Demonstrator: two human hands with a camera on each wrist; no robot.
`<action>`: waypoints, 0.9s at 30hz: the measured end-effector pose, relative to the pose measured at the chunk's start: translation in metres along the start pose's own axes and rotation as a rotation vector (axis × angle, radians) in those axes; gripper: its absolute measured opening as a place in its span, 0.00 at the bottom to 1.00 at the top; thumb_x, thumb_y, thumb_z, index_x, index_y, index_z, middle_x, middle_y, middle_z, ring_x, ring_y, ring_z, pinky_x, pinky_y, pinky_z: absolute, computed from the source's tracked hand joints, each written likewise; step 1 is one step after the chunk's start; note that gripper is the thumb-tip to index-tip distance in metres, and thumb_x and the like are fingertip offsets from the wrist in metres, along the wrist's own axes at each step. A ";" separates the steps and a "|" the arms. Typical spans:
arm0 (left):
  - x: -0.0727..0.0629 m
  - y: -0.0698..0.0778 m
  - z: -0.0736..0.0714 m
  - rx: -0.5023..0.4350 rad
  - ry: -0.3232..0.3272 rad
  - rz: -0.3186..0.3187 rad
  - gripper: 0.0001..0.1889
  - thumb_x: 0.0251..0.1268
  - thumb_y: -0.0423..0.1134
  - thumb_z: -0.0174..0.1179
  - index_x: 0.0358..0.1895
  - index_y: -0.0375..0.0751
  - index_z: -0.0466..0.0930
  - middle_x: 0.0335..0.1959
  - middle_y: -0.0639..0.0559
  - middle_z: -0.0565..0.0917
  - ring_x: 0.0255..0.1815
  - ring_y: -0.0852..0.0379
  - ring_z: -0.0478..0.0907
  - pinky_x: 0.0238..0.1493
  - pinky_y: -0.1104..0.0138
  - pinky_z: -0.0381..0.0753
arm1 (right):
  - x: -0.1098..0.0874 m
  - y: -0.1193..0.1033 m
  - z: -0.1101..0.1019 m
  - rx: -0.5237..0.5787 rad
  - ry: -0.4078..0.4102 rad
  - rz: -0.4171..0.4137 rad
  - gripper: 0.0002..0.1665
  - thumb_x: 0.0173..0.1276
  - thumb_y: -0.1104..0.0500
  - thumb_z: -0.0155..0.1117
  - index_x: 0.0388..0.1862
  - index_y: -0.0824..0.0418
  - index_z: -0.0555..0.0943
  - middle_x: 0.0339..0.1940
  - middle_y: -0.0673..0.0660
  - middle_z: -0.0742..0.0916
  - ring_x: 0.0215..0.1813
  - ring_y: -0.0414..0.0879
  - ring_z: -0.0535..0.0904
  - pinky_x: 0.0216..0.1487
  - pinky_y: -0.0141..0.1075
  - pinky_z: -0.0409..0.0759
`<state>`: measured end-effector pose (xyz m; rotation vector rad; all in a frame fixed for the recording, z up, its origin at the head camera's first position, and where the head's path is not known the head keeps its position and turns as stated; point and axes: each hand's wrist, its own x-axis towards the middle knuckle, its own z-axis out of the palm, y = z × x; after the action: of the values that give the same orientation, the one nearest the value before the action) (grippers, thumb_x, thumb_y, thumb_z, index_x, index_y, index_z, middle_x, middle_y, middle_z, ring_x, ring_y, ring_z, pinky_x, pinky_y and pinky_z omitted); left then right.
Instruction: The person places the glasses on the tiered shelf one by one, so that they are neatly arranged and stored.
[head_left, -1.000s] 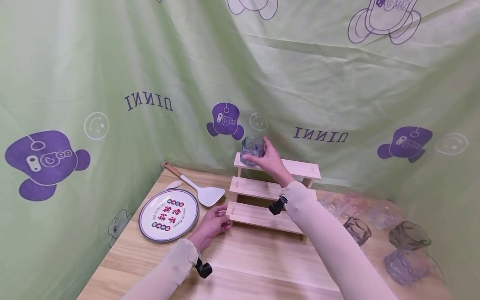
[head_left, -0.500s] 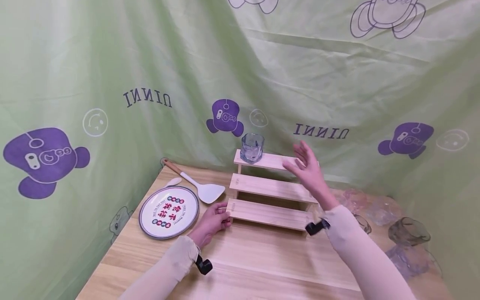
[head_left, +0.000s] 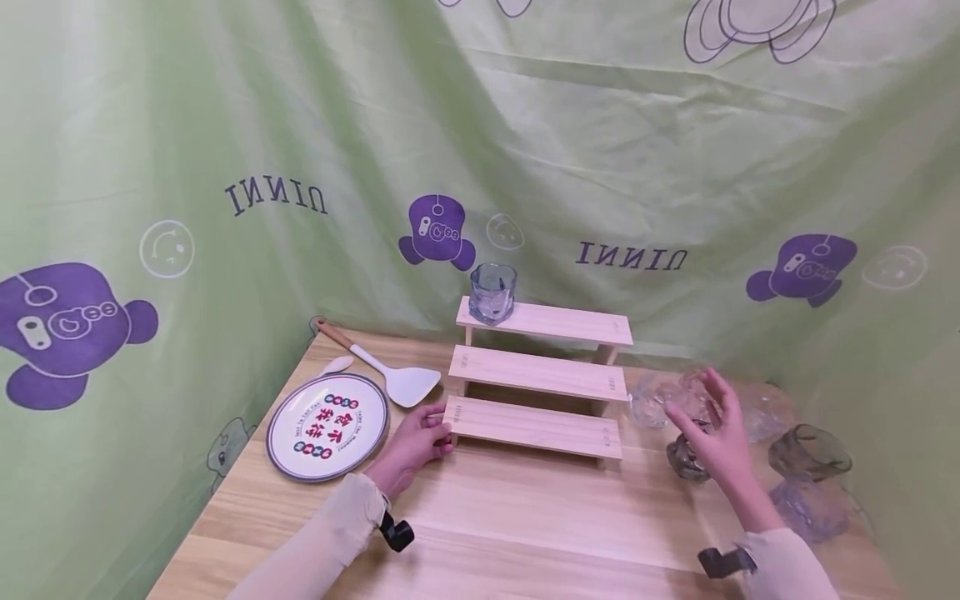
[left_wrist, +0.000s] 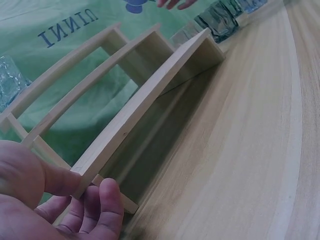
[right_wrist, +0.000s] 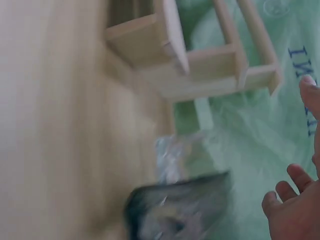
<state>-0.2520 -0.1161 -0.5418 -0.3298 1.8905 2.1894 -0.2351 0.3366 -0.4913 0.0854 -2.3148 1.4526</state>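
Lowest tier of three-tier wooden display riser is gripped at left end by left hand. Right hand is held empty, fingers spread, near dark glass tumbler. Blue-grey glass tumbler is set upright on top tier, left end. White round plate is printed with red Chinese characters; smaller ring lettering cannot be read surely. Green curtain is printed with purple lettering, roughly INNIU.

Markings: green curtain, plate, 3-tier wooden rack
Curtain: "INNIU" at 2 places, Ns reversed. Plate: red Chinese characters, including 不; curved small print illegible. Rack: end stamps illegible.
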 end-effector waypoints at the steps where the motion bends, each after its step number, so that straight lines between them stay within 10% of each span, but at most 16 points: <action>1: 0.000 0.000 0.000 -0.001 -0.001 -0.004 0.26 0.69 0.22 0.57 0.69 0.30 0.65 0.47 0.40 0.73 0.39 0.50 0.78 0.42 0.62 0.88 | -0.005 0.004 -0.004 -0.016 0.007 0.014 0.54 0.66 0.65 0.73 0.82 0.62 0.51 0.77 0.68 0.63 0.77 0.60 0.56 0.78 0.33 0.52; 10: 0.000 0.002 0.002 0.012 0.010 -0.007 0.26 0.69 0.22 0.57 0.70 0.30 0.66 0.49 0.38 0.74 0.40 0.49 0.78 0.43 0.61 0.88 | -0.037 0.027 -0.021 -0.125 -0.069 0.139 0.60 0.67 0.55 0.74 0.83 0.63 0.43 0.79 0.74 0.53 0.76 0.75 0.47 0.73 0.71 0.43; 27: -0.002 0.004 0.000 0.038 0.008 -0.005 0.26 0.69 0.22 0.58 0.69 0.31 0.67 0.49 0.40 0.73 0.41 0.51 0.77 0.42 0.61 0.88 | -0.057 0.037 -0.011 -0.034 -0.075 0.338 0.69 0.65 0.55 0.75 0.83 0.55 0.30 0.77 0.78 0.52 0.73 0.78 0.52 0.74 0.68 0.50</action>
<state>-0.2518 -0.1167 -0.5374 -0.3368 1.9309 2.1491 -0.1897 0.3540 -0.5397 -0.2787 -2.5047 1.5885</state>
